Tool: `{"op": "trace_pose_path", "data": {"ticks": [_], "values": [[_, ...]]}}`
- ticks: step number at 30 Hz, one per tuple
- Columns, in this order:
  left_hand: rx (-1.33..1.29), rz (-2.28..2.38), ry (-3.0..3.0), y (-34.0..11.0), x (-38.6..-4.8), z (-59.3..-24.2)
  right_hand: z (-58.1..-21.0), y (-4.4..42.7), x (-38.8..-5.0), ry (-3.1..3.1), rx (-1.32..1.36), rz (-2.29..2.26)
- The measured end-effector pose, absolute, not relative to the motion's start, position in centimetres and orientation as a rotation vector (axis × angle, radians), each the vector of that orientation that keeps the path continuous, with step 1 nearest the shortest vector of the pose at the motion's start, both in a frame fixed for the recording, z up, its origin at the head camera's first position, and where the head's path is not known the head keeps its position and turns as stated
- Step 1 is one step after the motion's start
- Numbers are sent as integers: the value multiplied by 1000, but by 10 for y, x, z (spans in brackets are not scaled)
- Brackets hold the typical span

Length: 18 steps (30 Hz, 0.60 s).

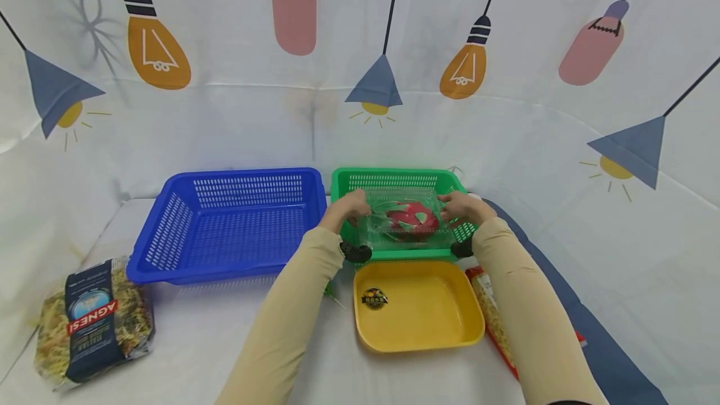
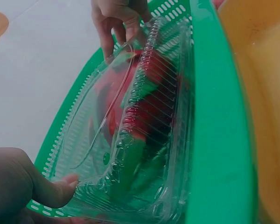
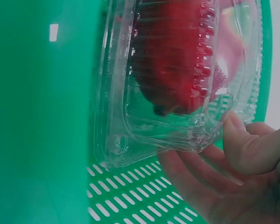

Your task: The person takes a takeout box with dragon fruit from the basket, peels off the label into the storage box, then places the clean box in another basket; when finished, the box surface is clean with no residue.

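Note:
A clear plastic clamshell box with a red dragon fruit inside is within the green basket. My left hand grips the box's left end, its thumb on the top in the left wrist view. At the other end my right hand holds the box between thumb and fingers. The right wrist view shows those fingers under the box's edge, above the slotted basket floor. The box looks tilted in the wrist views. I cannot tell whether its underside touches the basket.
A blue basket stands left of the green one. In front is a yellow tray. A bag of Agnesi pasta lies far left, and a red-edged packet is partly hidden under my right forearm. Something green shows beside the left sleeve.

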State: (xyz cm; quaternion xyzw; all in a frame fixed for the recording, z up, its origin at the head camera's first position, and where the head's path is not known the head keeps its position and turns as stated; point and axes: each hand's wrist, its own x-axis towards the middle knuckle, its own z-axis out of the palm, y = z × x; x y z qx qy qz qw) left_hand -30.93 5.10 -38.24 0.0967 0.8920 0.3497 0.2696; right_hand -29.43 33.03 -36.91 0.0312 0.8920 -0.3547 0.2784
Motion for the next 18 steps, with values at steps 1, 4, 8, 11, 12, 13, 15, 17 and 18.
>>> {"op": "trace_pose_path", "data": {"ticks": [1, 4, 8, 11, 12, 13, 15, 17, 18], "values": [[264, 943, 2407, 51, -309, -383, -369, 330, -294, 2396, 81, -943], [276, 943, 2409, 50, -308, -384, -369, 329, -295, 2402, 64, -914], [284, 948, 2411, 49, -308, -385, -370, 331, -295, 2403, 46, -895], [288, 954, 2418, 49, -308, -386, -370, 332, -295, 2397, 43, -892], [288, 959, 2418, 49, -308, -386, -370, 332, -295, 2395, 44, -893], [283, 969, 2416, 49, -308, -386, -370, 332, -295, 2392, 40, -894], [260, 1004, 2411, 48, -308, -387, -369, 332, -295, 2385, 33, -893], [233, 1039, 2405, 48, -308, -387, -368, 332, -293, 2371, 22, -903], [221, 1057, 2402, 48, -308, -387, -366, 332, -292, 2363, 16, -910]]}}
